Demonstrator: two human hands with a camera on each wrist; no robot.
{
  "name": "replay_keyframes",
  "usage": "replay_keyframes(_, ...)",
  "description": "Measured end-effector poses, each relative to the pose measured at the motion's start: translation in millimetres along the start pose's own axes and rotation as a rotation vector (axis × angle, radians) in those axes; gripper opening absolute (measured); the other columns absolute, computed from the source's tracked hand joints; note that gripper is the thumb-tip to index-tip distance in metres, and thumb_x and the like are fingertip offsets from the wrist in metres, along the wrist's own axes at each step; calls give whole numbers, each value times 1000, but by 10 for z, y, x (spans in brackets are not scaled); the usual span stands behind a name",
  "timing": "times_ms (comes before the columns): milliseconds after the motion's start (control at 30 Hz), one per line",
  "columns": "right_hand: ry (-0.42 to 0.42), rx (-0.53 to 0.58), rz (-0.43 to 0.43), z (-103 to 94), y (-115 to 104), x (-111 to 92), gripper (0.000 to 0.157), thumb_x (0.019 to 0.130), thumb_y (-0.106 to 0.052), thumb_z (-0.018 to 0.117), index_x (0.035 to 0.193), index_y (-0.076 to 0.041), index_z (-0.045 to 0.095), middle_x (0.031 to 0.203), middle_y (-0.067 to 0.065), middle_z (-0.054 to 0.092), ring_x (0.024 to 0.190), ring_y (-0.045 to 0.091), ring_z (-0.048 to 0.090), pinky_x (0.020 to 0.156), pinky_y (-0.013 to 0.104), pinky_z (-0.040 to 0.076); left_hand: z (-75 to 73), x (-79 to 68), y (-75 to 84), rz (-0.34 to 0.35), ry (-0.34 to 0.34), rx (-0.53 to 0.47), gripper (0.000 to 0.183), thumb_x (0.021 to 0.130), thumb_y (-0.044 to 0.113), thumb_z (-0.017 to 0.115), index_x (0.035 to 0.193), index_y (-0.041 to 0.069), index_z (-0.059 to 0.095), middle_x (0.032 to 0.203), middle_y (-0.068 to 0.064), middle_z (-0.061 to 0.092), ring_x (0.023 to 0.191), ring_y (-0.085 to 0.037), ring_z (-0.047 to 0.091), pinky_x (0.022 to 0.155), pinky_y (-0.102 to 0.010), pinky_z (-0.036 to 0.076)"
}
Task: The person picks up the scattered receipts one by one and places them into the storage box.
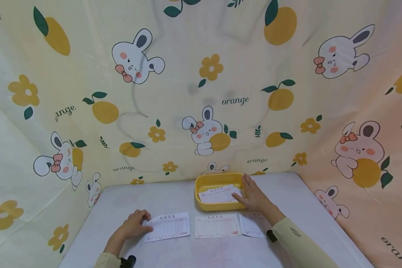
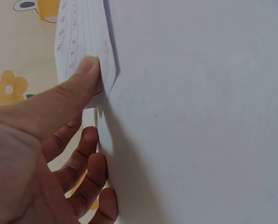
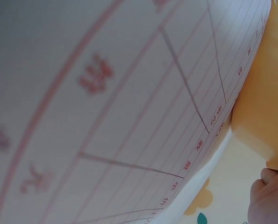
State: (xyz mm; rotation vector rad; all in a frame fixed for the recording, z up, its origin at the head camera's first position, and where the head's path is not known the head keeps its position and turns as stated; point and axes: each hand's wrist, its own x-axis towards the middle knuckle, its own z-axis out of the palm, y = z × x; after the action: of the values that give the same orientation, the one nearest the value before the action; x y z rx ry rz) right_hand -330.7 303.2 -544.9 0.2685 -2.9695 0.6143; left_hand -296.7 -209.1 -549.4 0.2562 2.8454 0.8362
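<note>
My left hand (image 1: 135, 224) pinches the left edge of a printed paper form (image 1: 167, 226). The left wrist view shows its thumb (image 2: 87, 70) on top of the sheet, the other fingers curled below. Toward the back of the table, my right hand (image 1: 256, 197) grips the right side of a yellow plastic basket (image 1: 206, 206), thumb reaching inside over the papers (image 1: 217, 194) lying there. A form with red print (image 1: 217, 226) lies in front of the basket. Beside it another form (image 1: 252, 224) is partly covered by the right wrist; this sheet fills much of the right wrist view.
A pale cloth covers the table (image 1: 174, 255). Behind and on both sides hangs a curtain (image 1: 174, 104) printed with rabbits, oranges and flowers. The basket stands near the table's back edge, close to this curtain.
</note>
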Motion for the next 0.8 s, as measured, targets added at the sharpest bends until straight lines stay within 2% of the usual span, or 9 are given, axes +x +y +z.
replay_keyframes(133, 1, -6, 6, 10, 16, 4, 108, 103, -63, 61, 168, 6, 9, 178, 25, 5, 163, 47, 10, 129, 61, 14, -10, 4, -23, 7, 9, -65, 34, 88, 17, 89, 105, 16, 60, 102, 0, 61, 95, -22, 53, 87, -45, 47)
replay_keyframes(367, -15, 0, 9, 0, 9, -1, 109, 103, -63, 61, 169, 5, 7, 178, 23, 4, 164, 45, 8, 129, 59, 13, -1, 17, -84, -6, 22, -163, 34, 91, 8, 85, 109, 16, 57, 98, -1, 63, 87, -20, 54, 76, -37, 44)
replay_keyframes(567, -19, -1, 8, -9, 25, -1, 109, 103, -64, 59, 169, 5, 6, 178, 23, 2, 164, 45, 8, 130, 59, 12, -16, 21, -76, -29, 52, -224, 33, 94, 2, 79, 117, 13, 58, 100, -4, 64, 88, -22, 57, 75, -37, 48)
replay_keyframes(800, -14, -6, 10, 0, 33, 12, 111, 102, -67, 58, 169, 5, 7, 178, 24, 4, 163, 47, 10, 128, 63, 16, -18, 39, -71, -46, 83, -233, 30, 97, 1, 75, 123, 8, 60, 104, -6, 69, 94, -21, 65, 81, -42, 56)
